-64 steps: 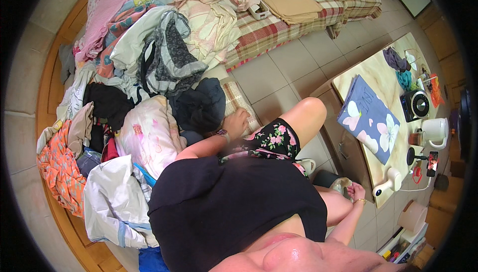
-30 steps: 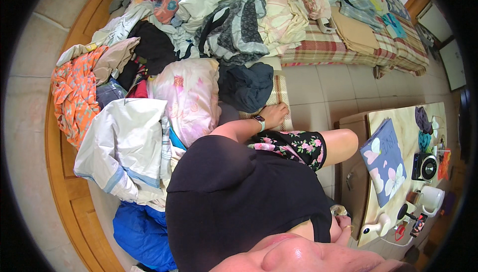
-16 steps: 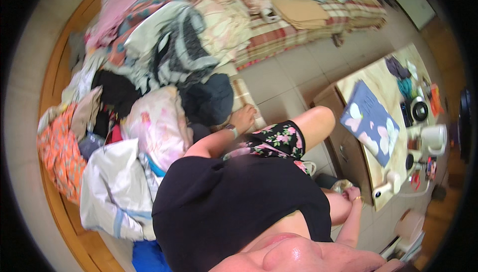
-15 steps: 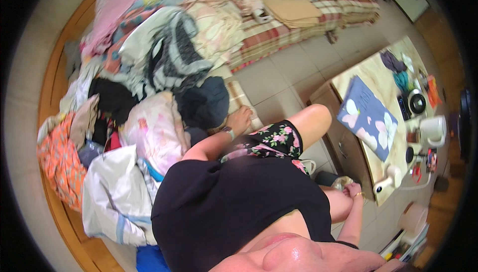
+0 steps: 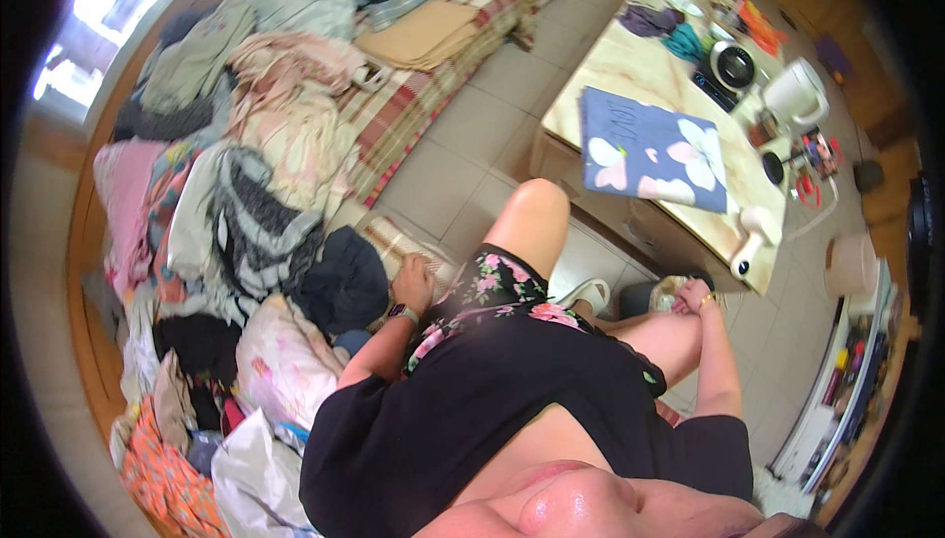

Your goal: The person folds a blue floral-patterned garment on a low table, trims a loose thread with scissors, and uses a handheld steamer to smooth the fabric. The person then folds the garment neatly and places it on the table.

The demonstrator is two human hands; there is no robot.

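Left hand [image 5: 414,281] lies loosely open on checked cloth [image 5: 392,240], right hand [image 5: 693,296] curled, seemingly empty.

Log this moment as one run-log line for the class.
Left hand: rests on checked cloth | Right hand: by right leg, near grey container | Table: folded blue floral cloth

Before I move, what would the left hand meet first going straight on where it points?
The left hand would likely meet the beige checked cloth just ahead, then the tiled floor, seemingly lower, though depth is unclear.
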